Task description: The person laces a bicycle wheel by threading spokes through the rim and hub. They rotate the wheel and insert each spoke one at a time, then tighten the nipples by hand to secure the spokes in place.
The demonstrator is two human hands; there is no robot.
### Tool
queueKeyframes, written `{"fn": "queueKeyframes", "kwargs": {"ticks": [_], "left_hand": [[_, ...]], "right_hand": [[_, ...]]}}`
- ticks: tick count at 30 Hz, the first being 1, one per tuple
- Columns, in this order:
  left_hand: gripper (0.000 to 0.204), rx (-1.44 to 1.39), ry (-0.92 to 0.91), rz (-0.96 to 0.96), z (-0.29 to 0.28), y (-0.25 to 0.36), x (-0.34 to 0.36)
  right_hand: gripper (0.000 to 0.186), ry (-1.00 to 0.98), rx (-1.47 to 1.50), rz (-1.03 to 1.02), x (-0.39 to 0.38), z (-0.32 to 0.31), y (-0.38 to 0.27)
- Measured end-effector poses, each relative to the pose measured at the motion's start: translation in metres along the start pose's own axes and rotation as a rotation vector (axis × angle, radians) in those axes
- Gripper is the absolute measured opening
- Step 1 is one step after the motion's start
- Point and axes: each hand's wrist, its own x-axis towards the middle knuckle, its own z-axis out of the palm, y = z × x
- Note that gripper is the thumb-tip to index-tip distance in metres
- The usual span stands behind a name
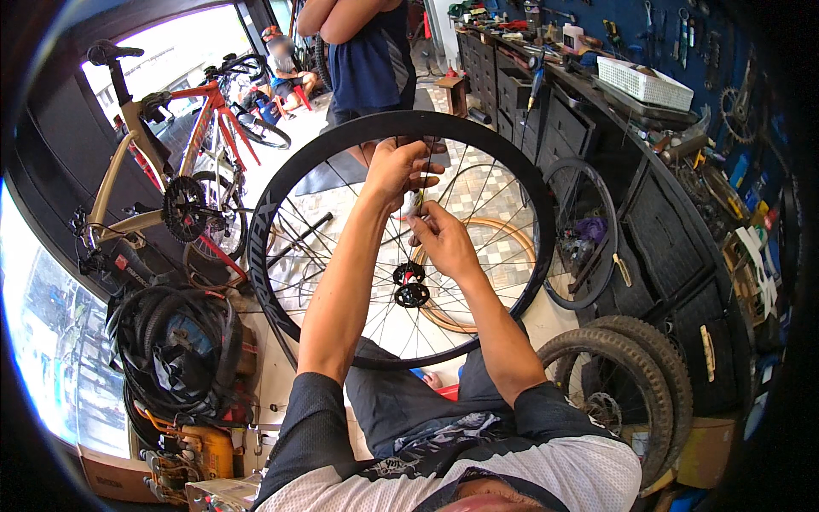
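Note:
A black bicycle wheel [539, 205] stands before me, its rim circling both my forearms. Thin spokes run from the rim to the dark hub [411, 288] at its middle. My left hand [399, 173] is inside the upper part of the rim, fingers curled beside the spokes; what they grip is hidden. Just below and to the right, my right hand [442, 241] is closed, thumb and fingers pinched together at a spoke. A small pale object [414, 203] with a yellowish patch shows between the two hands, too small to name.
A tan tyre [503, 229] lies on the floor behind the wheel. Knobby-tyred wheels [657, 375] are at my right, near dark cabinets [627, 192]. A bicycle frame [111, 196] and coiled black tyres [162, 350] are at left. A person [371, 60] stands ahead; another sits farther back.

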Motion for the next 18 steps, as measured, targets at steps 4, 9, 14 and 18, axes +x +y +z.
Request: {"fn": "queueKeyframes", "kwargs": {"ticks": [4,9,14,18], "left_hand": [[0.031,0.01,-0.021,0.012,0.002,0.001,0.001],[0.033,0.13,0.063,0.068,0.005,-0.003,0.006],[0.056,0.494,0.338,0.359,0.011,-0.017,-0.001],[0.085,0.816,0.43,0.586,0.009,-0.038,-0.024]], "right_hand": [[0.022,0.0,-0.002,-0.002,-0.002,-0.002,0.001],[0.023,0.036,-0.046,-0.005,-0.005,0.0,-0.009],[0.037,0.193,-0.192,-0.093,-0.037,-0.033,-0.023],[0.032,0.779,-0.321,-0.255,-0.075,-0.111,0.02]]}}
